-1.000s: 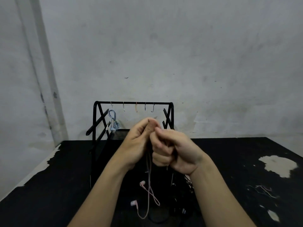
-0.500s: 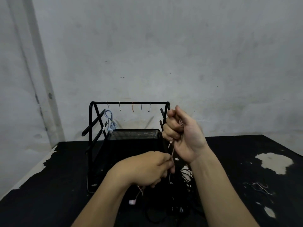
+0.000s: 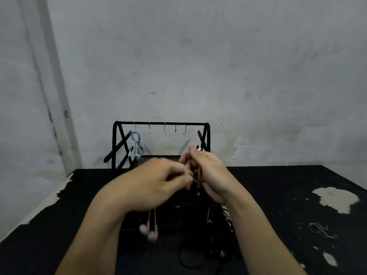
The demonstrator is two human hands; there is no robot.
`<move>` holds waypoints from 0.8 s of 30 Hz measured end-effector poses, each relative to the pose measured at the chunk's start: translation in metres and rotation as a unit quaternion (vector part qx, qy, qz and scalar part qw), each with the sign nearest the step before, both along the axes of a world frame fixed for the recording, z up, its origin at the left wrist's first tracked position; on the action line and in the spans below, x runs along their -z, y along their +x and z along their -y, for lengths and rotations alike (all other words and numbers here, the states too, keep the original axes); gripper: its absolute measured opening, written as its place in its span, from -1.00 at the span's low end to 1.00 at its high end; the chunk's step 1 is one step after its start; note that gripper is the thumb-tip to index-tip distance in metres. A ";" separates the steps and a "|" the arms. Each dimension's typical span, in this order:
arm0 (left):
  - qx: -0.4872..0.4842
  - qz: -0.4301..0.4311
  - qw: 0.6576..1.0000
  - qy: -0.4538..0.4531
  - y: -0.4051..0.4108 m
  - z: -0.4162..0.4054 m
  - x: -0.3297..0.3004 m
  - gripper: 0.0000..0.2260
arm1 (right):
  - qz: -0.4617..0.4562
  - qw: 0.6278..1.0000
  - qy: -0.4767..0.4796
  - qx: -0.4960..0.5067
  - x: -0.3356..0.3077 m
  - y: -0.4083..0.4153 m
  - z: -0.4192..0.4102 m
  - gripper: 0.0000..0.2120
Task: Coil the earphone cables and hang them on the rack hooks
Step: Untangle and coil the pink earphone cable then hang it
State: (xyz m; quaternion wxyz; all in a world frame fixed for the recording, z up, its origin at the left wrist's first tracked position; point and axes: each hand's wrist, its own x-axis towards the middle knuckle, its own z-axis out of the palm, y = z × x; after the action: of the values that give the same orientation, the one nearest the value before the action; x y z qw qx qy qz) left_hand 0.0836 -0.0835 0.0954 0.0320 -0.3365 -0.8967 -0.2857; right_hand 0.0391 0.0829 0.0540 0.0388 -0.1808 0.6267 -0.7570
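My right hand (image 3: 208,175) is raised in front of the black rack (image 3: 158,124) and grips loops of a pink earphone cable, whose white plug end sticks out above the fingers. My left hand (image 3: 158,181) pinches the same cable just left of it. The two pink earbuds (image 3: 150,232) dangle below my left wrist, blurred. A coiled blue earphone (image 3: 138,144) hangs on the rack's leftmost hook. Several other hooks (image 3: 164,129) on the top bar are bare.
A black mesh basket sits under the rack, mostly hidden by my hands. Black cables (image 3: 214,253) lie tangled on the black table (image 3: 278,185) near me. Loose thin wires (image 3: 317,229) lie at the right. A grey wall stands close behind.
My left hand rose from below to meet my right hand, which dropped a little. The pink earbuds now hang higher and swing under my left wrist.
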 end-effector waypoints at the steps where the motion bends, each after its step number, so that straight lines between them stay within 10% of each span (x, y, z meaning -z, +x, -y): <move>1: -0.009 0.010 0.999 0.031 -0.003 0.004 0.000 -0.79 | -0.007 0.999 0.025 -0.022 0.001 0.002 -0.001 -0.57; 9: 0.027 -0.075 0.978 0.191 -0.026 0.010 0.009 -0.79 | 0.043 0.966 0.140 -0.215 0.003 0.013 -0.004 -0.09; 20: 0.107 0.269 0.794 0.534 -0.029 -0.042 0.042 -0.91 | 0.046 0.956 -0.065 -0.283 -0.009 0.020 -0.004 -0.57; 24: 0.011 0.264 0.868 0.420 -0.033 -0.050 0.056 -0.67 | 0.038 0.956 -0.181 -0.227 -0.018 0.015 -0.010 -0.62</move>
State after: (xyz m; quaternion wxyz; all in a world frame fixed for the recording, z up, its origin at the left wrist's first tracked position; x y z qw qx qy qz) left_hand 0.0502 -0.0332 0.0396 -0.0703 -0.2131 -0.6635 -0.7138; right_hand 0.0543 0.0925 0.0715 0.1998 -0.2931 0.4196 -0.8355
